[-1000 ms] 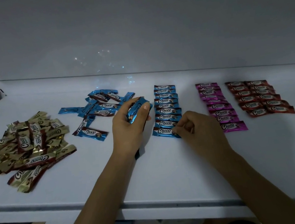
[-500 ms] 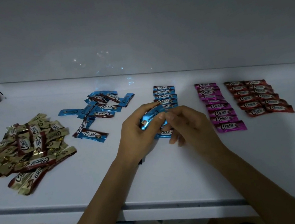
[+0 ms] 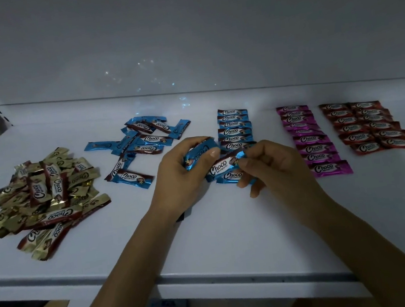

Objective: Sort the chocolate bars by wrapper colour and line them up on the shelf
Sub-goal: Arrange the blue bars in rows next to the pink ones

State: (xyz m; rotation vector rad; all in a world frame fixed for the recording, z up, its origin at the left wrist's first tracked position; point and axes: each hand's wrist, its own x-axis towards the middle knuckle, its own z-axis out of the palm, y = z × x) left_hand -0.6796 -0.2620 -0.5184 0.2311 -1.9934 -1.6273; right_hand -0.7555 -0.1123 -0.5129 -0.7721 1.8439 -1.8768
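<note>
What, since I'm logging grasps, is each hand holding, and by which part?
The left hand grips blue bars around their middle, thumb on top; the right hand pinches the crimped end of the top bar.

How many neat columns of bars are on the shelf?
4: blue column at centre, near end partly covered; pink column right of it; two red columns far right.
</note>
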